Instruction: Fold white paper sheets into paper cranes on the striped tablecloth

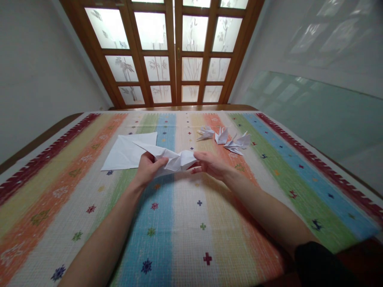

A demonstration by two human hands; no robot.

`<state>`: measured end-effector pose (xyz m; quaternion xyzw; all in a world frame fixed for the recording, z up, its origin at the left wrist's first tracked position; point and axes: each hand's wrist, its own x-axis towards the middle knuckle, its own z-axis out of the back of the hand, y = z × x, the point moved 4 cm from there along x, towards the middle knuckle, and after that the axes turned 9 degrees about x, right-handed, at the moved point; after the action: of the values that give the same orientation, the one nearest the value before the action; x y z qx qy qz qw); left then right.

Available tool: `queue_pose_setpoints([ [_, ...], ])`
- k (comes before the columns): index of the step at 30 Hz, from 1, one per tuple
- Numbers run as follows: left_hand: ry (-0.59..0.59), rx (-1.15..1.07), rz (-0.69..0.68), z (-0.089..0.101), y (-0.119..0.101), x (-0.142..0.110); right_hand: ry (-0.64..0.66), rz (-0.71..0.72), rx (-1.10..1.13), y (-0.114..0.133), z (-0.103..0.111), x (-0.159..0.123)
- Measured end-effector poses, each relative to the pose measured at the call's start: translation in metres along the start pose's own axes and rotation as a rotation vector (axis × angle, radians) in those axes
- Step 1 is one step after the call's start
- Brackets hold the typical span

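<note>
Pointed, partly folded white paper [174, 158] is at 12 o'clock from the person, gripped by the left hand [149, 166], its 3 o'clock end pinched by the right hand [211, 164]. Shaping folds seems in hand; the next move calls for steady left support.

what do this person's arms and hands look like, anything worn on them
The left hand and right hand are bare, with no glove, ring or watch visible. A dark sleeve shows on the right arm; the left arm is uncovered as far as it shows.
</note>
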<state>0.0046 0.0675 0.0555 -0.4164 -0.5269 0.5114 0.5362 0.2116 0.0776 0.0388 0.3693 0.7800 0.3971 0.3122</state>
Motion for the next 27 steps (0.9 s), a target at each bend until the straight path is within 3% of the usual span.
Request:
queue_pose_setpoints([
  [4, -0.015, -0.272, 0.121, -0.001, 0.000, -0.003, -0.119, 0.112, -0.014, 0.000, 0.002, 0.002],
  [11, -0.058, -0.552, 0.218, -0.002, -0.002, -0.005, -0.016, 0.092, 0.109, -0.012, -0.003, 0.008],
  [17, -0.084, -0.634, 0.216, 0.005, -0.002, -0.001, -0.187, 0.371, 0.009, 0.003, 0.004, 0.004],
  [19, -0.084, -0.662, 0.212, 0.006, -0.003, 0.000, -0.215, 0.406, 0.041, 0.006, 0.007, 0.005],
  [25, -0.060, -0.652, 0.213, 0.007, -0.003, -0.001, -0.269, 0.081, 0.246, -0.015, 0.015, 0.013],
  [27, -0.051, -0.620, 0.225, 0.008, -0.002, 0.000, -0.221, 0.013, 0.265, -0.016, 0.017, 0.012],
])
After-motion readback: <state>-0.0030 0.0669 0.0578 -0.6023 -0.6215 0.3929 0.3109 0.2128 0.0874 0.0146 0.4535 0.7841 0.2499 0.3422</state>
